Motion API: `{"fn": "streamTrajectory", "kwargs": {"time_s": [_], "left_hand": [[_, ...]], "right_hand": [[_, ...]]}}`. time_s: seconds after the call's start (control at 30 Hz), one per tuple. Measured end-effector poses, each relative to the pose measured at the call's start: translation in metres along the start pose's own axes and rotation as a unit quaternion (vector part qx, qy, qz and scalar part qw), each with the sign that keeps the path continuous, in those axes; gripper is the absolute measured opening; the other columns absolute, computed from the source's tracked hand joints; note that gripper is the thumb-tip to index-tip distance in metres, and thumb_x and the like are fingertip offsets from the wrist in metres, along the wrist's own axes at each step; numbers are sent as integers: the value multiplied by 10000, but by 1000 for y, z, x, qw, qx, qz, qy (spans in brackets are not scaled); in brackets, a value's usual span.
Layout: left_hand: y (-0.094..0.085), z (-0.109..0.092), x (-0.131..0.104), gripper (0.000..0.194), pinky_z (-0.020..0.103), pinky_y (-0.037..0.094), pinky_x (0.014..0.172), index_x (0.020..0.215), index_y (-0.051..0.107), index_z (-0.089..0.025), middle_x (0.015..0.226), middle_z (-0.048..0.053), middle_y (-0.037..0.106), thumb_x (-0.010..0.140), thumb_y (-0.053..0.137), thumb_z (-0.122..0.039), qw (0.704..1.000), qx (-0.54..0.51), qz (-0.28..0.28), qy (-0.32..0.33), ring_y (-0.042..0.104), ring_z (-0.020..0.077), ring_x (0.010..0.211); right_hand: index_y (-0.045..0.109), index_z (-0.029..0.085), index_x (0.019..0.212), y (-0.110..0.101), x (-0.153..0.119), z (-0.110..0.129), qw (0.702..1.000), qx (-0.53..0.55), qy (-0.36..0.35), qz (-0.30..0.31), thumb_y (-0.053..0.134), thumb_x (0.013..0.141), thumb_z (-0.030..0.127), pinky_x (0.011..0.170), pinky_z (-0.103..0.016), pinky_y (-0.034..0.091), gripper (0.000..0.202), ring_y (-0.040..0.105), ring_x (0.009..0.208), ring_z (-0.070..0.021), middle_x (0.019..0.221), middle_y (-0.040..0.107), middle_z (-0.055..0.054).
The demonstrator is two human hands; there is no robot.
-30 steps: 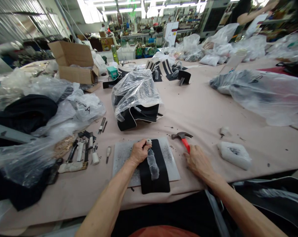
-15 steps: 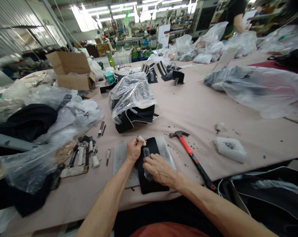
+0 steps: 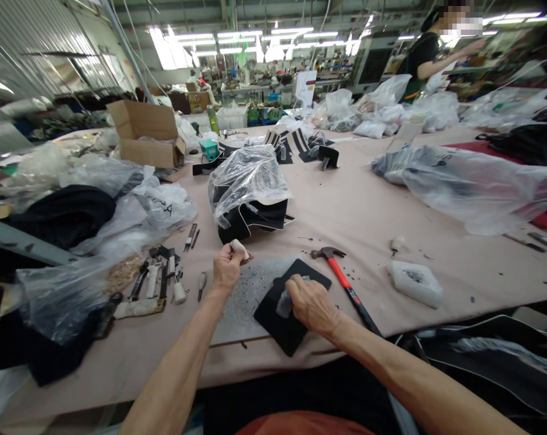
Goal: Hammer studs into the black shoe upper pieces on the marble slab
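Note:
My left hand (image 3: 226, 269) is closed around a small tool with a white wrapped handle (image 3: 239, 248), raised over the left edge of a speckled grey board (image 3: 237, 311). The tool's working end is hidden. My right hand (image 3: 313, 305) grips a black flat panel (image 3: 277, 329) at a plastic-wrapped piece (image 3: 284, 304) on its upper face. Turned at an angle, the panel covers the right part of the board. A claw hammer (image 3: 340, 273) with a red and black handle lies to the right of the panel.
Hand tools (image 3: 153, 281) lie at the left, with one small tool (image 3: 202, 284) beside the board. Plastic covers a stack of black pieces (image 3: 250, 187) ahead. A white block (image 3: 416, 283) sits right, bagged goods (image 3: 463, 187) beyond. A person (image 3: 425, 60) stands across the table.
My left hand has moved left with the white-handled tool, away from the panel. My right hand has shifted the black panel right and turned it clockwise. The view has tilted up slightly.

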State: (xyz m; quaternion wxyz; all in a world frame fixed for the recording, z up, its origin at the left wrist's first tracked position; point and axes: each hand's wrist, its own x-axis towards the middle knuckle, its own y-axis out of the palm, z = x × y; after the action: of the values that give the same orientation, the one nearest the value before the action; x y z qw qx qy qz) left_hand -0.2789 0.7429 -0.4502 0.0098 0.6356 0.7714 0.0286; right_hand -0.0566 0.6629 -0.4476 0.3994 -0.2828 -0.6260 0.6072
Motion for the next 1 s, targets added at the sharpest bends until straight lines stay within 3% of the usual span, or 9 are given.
{"fn": "streamTrajectory", "kwargs": {"time_s": [0.1,0.2,0.3,0.43,0.57,0.7,0.8,0.9,1.0], "left_hand": [[5,-12,-11,337,250,545,670,801,613,-157,746,51,703,782,710,-479,998,37,1,59,673,165,704],[12,-8,-18,277,247,535,654,805,610,-162,738,46,699,815,672,-432,995,48,-11,82,660,161,685],[13,7,-20,257,252,535,651,806,611,-166,735,42,696,821,665,-417,995,61,-2,83,663,168,684],[13,26,-23,231,257,539,677,808,612,-176,753,41,701,842,651,-401,992,96,-3,78,675,175,711],[19,24,-25,180,259,534,724,853,621,-185,799,40,711,858,643,-363,984,134,-43,111,675,175,750],[27,22,-23,178,251,515,720,848,628,-188,792,35,703,869,627,-366,980,156,-38,121,663,173,750],[31,36,-22,210,253,507,676,805,620,-186,746,32,683,858,624,-389,982,171,2,86,648,177,714],[32,52,-23,202,260,506,679,792,609,-184,750,35,681,852,615,-376,980,188,19,67,645,180,717],[33,57,-20,196,266,507,699,804,607,-186,774,41,688,862,598,-373,979,189,10,70,647,182,736]], "right_hand": [[572,135,980,-16,17,0,980,-21,188,62,445,861,78,565,-321,315,183,645,706,-228,932,656,-134],[563,128,1055,-27,30,3,958,35,266,103,531,877,217,602,-319,374,202,690,785,-283,882,690,-138],[565,128,1109,-26,31,6,936,118,316,106,590,844,323,677,-335,427,329,695,865,-302,901,709,-144],[552,140,1235,-24,27,3,911,198,357,60,608,819,345,737,-336,447,467,687,908,-292,915,714,-129],[500,140,1324,-28,32,-3,894,204,398,2,608,842,374,741,-342,457,547,687,895,-300,937,711,-133],[510,101,1303,-15,36,-1,878,254,406,18,636,837,443,814,-357,478,591,676,1000,-323,1016,707,-180],[542,102,1247,3,35,5,835,346,427,26,640,820,502,849,-364,493,593,674,1014,-310,1049,707,-176],[540,94,1244,14,29,14,779,422,463,-14,655,806,526,879,-369,507,626,669,1023,-291,1086,700,-172],[498,119,1322,19,20,25,772,469,420,-86,666,818,460,885,-352,521,631,679,976,-250,1106,703,-138]]}}
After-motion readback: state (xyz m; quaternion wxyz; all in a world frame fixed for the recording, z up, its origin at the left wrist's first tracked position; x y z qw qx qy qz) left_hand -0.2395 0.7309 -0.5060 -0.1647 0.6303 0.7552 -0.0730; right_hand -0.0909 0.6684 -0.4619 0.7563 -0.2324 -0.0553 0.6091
